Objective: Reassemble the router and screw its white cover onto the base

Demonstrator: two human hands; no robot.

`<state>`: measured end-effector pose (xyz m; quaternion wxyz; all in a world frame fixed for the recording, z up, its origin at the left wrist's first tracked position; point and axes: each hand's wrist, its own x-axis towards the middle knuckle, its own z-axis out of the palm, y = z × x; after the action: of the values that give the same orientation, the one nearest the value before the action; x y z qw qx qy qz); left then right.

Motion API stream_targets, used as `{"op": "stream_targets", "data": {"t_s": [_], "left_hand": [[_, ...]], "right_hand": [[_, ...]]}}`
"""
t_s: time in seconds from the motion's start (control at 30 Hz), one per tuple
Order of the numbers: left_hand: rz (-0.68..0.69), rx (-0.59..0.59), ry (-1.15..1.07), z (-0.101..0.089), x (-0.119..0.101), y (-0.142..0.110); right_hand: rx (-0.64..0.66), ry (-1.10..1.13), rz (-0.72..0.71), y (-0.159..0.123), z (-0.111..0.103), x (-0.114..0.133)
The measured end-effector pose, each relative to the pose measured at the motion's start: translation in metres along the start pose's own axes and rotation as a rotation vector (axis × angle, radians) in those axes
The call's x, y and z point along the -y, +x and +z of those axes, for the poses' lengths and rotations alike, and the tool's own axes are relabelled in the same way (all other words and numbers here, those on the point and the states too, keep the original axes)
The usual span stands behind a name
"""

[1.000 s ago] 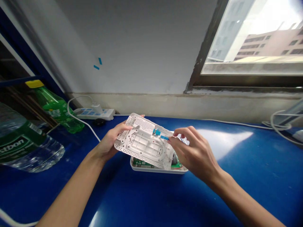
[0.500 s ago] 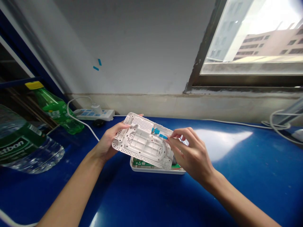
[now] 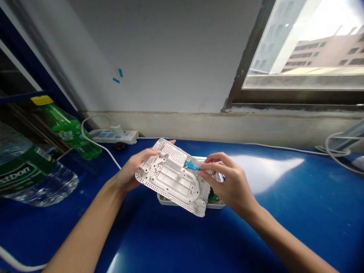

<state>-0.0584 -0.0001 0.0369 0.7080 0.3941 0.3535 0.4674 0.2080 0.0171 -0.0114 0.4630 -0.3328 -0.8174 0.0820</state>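
Note:
My left hand grips the left end of a white perforated plastic cover, held tilted above the blue table. Under it lies the white bottom half of the case with a green circuit board inside. My right hand pinches a small blue connector on the cover's upper right side, fingers closed around it.
A green soda bottle and a large clear water bottle lie at the left. A white power strip with a cable sits by the wall. White cables coil at the right under the window. The blue table stretches right.
The cover has rotated, its right end dropping toward me. My right hand has shifted slightly left and closed tighter on the blue connector.

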Motion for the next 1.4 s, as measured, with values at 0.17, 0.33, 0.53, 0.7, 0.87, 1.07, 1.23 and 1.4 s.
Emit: {"op": "stream_targets", "data": {"t_s": [0.17,0.33,0.53,0.7,0.87,1.07,1.23,1.4], "left_hand": [[0.071,-0.029,0.022,0.004,0.001,0.0],[0.063,0.007,0.036,0.002,0.004,0.002],[0.009,-0.003,0.064,-0.002,0.006,0.001],[-0.003,-0.012,0.035,-0.005,0.008,0.002],[0.0,-0.011,0.028,-0.005,0.01,0.002],[0.026,0.003,0.036,-0.003,0.011,0.002],[0.014,-0.022,0.045,-0.001,0.011,0.003],[0.023,0.017,0.07,-0.003,0.005,0.0]], "right_hand": [[-0.045,0.043,0.002,0.003,0.003,0.004],[-0.064,0.042,-0.014,-0.002,0.008,0.006],[0.027,0.049,0.031,-0.008,0.01,0.001],[0.105,0.013,-0.018,-0.008,0.012,0.001],[0.074,-0.103,-0.079,-0.006,0.012,0.003],[0.054,-0.127,-0.084,-0.007,0.014,0.001],[0.044,-0.127,-0.097,-0.006,0.014,0.001],[0.076,-0.067,-0.059,-0.003,0.012,0.005]]}}
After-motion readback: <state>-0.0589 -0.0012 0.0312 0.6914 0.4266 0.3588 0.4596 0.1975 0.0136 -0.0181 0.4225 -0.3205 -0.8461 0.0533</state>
